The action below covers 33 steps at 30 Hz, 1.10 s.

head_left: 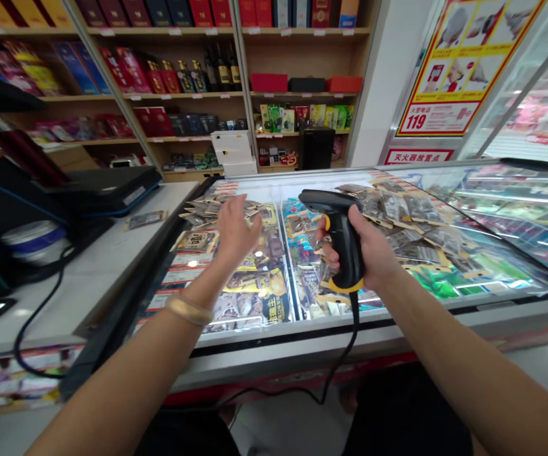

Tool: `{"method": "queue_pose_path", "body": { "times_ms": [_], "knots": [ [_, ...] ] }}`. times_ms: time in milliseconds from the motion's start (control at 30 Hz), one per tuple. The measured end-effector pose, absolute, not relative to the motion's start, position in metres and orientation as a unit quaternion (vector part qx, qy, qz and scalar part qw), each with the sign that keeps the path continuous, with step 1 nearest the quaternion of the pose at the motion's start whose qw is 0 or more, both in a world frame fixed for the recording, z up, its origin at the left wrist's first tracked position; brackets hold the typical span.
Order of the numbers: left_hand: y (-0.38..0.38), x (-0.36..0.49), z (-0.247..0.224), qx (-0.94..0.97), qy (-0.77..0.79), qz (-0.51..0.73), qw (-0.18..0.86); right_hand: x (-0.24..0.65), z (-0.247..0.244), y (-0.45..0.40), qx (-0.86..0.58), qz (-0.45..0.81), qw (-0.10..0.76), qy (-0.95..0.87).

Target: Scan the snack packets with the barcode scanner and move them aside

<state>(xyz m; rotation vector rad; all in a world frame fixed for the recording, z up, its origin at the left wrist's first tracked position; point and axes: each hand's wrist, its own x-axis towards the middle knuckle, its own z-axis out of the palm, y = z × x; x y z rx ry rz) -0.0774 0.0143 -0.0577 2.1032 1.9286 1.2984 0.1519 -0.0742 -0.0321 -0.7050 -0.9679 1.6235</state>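
My right hand [369, 247] is wrapped round the grip of a black and yellow barcode scanner [347, 250], held upright over the freezer's glass top, its head pointing left. A black cable runs down from its base. My left hand [238, 231] is raised, fingers apart, at a pile of small flat packets [204, 209] on the left of the glass; whether the fingertips touch them I cannot tell. Nothing shows in that hand. Beyond the scanner lies a bigger heap of similar packets [409, 218] with pale brown edges.
Below the glass of the chest freezer [297, 326] are bagged goods. A white counter [95, 278] at the left carries a black device [107, 190], a tape roll [36, 240] and one packet [146, 220]. Stocked shelves [183, 95] stand behind. The scanner cable [324, 386] hangs before the freezer.
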Motion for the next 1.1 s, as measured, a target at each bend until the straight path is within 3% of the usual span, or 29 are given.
{"method": "queue_pose_path", "body": {
  "times_ms": [233, 533, 600, 700, 833, 933, 1100],
  "knots": [
    [0.019, -0.178, -0.061, 0.56, 0.793, 0.236, 0.044, 0.072, -0.038, -0.045, -0.281, 0.753, 0.437, -0.404],
    [0.009, -0.163, -0.063, 0.649, 0.756, 0.08, 0.036, 0.064, -0.064, -0.041, -0.295, 0.778, 0.409, -0.375],
    [0.003, -0.16, -0.055, 0.655, 0.745, 0.118, 0.048, 0.067, -0.064, -0.042, -0.296, 0.777, 0.412, -0.372],
    [-0.002, -0.163, -0.049, 0.635, 0.713, 0.287, 0.074, 0.07, -0.062, -0.044, -0.296, 0.773, 0.412, -0.382],
    [-0.003, -0.164, -0.052, 0.5, 0.629, 0.519, 0.292, 0.072, -0.061, -0.046, -0.298, 0.76, 0.413, -0.405],
    [-0.002, -0.16, -0.054, 0.429, 0.578, 0.558, 0.412, 0.074, -0.061, -0.047, -0.29, 0.756, 0.411, -0.418],
    [0.001, -0.159, -0.058, 0.409, 0.585, 0.551, 0.433, 0.076, -0.063, -0.048, -0.278, 0.76, 0.379, -0.449]
  ]
}}
